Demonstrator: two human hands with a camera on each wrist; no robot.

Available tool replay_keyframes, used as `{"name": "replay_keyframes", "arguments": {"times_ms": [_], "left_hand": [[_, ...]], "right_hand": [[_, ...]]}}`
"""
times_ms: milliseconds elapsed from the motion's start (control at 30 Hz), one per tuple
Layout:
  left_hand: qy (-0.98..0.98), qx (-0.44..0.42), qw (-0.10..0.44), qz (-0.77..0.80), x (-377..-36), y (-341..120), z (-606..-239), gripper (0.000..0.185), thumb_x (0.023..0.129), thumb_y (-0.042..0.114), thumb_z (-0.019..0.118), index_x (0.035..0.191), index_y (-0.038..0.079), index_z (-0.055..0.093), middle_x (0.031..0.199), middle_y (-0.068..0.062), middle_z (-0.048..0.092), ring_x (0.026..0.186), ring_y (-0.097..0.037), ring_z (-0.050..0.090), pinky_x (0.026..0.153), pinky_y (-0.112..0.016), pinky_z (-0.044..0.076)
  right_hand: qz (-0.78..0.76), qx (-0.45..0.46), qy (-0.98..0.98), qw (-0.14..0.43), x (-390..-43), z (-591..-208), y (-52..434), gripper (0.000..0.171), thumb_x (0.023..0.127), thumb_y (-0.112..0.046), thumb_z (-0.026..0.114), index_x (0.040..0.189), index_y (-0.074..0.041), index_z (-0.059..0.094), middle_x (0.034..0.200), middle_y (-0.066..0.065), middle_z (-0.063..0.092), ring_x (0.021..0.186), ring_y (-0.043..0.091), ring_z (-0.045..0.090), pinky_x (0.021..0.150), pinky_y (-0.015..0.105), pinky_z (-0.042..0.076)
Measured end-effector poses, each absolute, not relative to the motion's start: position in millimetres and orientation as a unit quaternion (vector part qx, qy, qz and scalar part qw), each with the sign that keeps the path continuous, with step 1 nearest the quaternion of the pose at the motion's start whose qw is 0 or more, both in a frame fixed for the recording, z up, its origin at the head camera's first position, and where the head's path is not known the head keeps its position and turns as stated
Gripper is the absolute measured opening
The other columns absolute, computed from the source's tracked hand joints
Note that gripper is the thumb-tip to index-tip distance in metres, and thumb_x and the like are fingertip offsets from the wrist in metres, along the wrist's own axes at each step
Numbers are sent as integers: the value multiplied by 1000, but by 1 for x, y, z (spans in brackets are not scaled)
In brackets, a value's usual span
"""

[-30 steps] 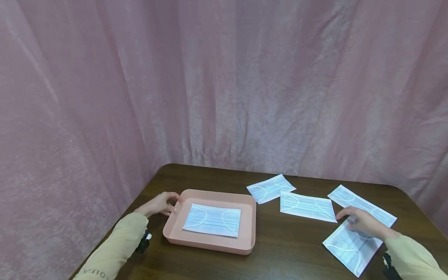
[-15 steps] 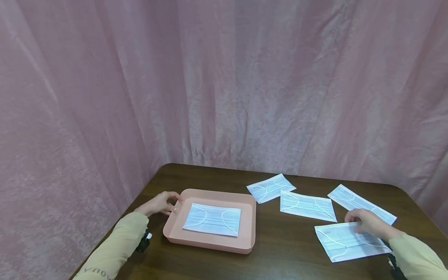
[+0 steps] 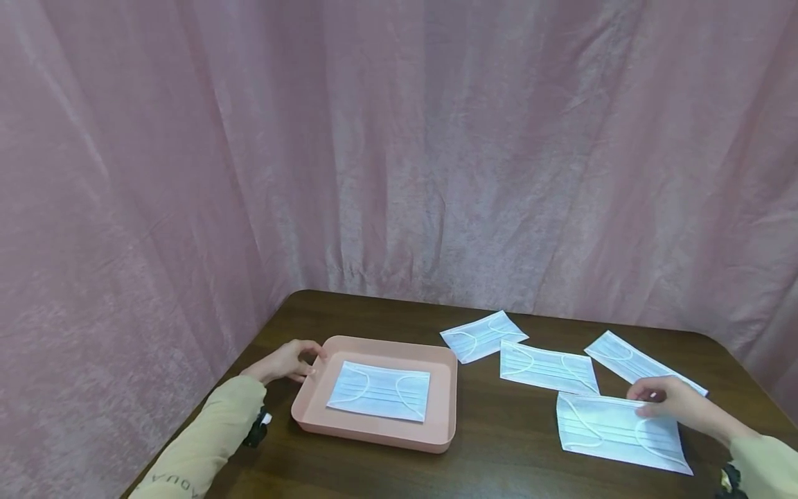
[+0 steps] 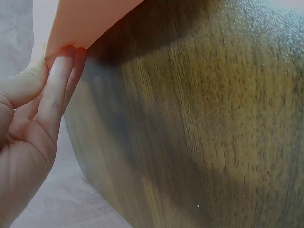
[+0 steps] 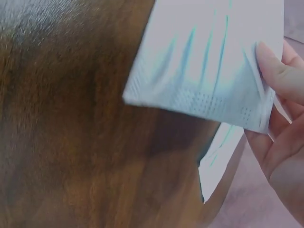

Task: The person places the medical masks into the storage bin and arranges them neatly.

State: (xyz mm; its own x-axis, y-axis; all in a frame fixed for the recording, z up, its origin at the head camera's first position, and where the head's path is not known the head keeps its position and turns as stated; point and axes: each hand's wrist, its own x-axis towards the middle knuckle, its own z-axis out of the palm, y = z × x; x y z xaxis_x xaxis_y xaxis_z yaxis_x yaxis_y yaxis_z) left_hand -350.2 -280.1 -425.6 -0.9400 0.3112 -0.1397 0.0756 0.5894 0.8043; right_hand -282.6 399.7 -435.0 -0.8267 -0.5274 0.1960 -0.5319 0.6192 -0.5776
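The held mask (image 3: 614, 433), right of the pink tray (image 3: 380, 438), has swung from slanting to roughly crosswise, now aligned much like the boxed-in mask (image 3: 378, 391) there. The right hand (image 3: 682, 404) pinches its far edge; the left hand (image 3: 283, 362) grips the tray. Full clearance from the surface (image 3: 499, 433) is hard to judge.

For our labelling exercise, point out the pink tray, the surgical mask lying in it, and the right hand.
Pink tray (image 3: 374, 439): head view, front wall.
Surgical mask (image 3: 379, 391): head view, pleated middle.
Right hand (image 3: 672, 401): head view, back of hand.
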Motion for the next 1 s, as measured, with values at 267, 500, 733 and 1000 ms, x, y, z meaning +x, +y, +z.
{"name": "replay_keyframes", "arguments": {"times_ms": [267, 500, 733, 1000], "left_hand": [[882, 110, 131, 440, -349, -278, -424, 32, 76, -15, 61, 106, -5, 57, 105, -18, 51, 61, -15, 53, 57, -33, 52], [883, 106, 130, 439, -348, -277, -425, 31, 77, -15, 61, 106, -4, 57, 106, -18, 50, 63, -16, 53, 57, -33, 52], [882, 114, 128, 439, -351, -275, -425, 31, 76, -15, 61, 105, -5, 57, 104, -17, 51, 61, -16, 54, 56, -32, 52], [873, 140, 130, 448, -354, -276, -428, 31, 76, -16, 60, 106, -8, 56, 106, -20, 51, 60, -14, 53, 54, -31, 51]], "right_hand": [[377, 277, -884, -12, -276, -421, 403, 15, 80, -1, 65, 94, -7, 65, 85, -6, 61, 76, 4, 52, 58, 23, 44], [406, 235, -883, -17, -279, -405, 385, 19, 83, -7, 64, 100, 1, 62, 91, 0, 62, 80, 5, 54, 63, 22, 46], [434, 251, -865, -22, -287, -386, 336, 25, 84, -9, 64, 103, 6, 59, 91, 6, 61, 81, 9, 56, 65, 25, 48], [463, 298, -835, -24, -302, -381, 286, 24, 84, -5, 63, 105, 4, 59, 94, 12, 61, 81, 16, 57, 68, 27, 48]]}}
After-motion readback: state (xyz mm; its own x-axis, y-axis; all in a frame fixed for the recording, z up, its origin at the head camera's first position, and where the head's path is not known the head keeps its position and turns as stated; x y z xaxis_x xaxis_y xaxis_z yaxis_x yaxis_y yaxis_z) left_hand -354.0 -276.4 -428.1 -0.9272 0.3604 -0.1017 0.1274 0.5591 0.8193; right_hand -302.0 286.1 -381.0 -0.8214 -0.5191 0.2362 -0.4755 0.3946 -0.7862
